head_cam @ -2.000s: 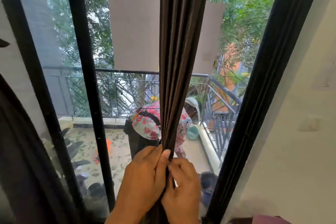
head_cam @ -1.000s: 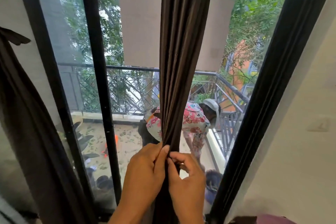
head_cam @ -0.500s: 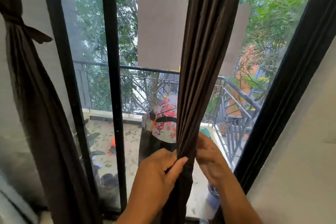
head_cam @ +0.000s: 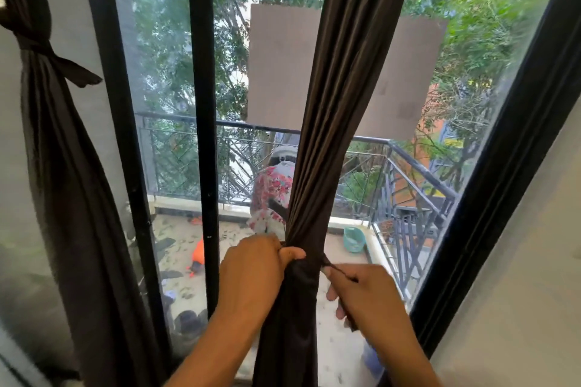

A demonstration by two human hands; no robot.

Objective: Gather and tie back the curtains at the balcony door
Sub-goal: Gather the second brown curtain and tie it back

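Observation:
A dark brown curtain (head_cam: 342,110) hangs bunched into a narrow column in front of the glass balcony door. My left hand (head_cam: 254,270) grips the gathered folds at waist height, thumb across the front. To its right, my right hand (head_cam: 361,289) pinches the end of a dark tie strip (head_cam: 327,262) that comes round the bundle. At the far left a second brown curtain (head_cam: 63,166) hangs gathered, bound by a knotted tie (head_cam: 47,53) near its top.
Black door frames (head_cam: 204,135) split the glass, and a thick black frame (head_cam: 503,166) borders a white wall at the right. Outside, a person in a floral top (head_cam: 270,198) bends over on the balcony, beside a railing (head_cam: 408,173) and a teal bucket (head_cam: 353,239).
My right hand left the folds, came round the right side and now pulls a tie strip. The view swung left, showing the tied left curtain. The person outside shifted.

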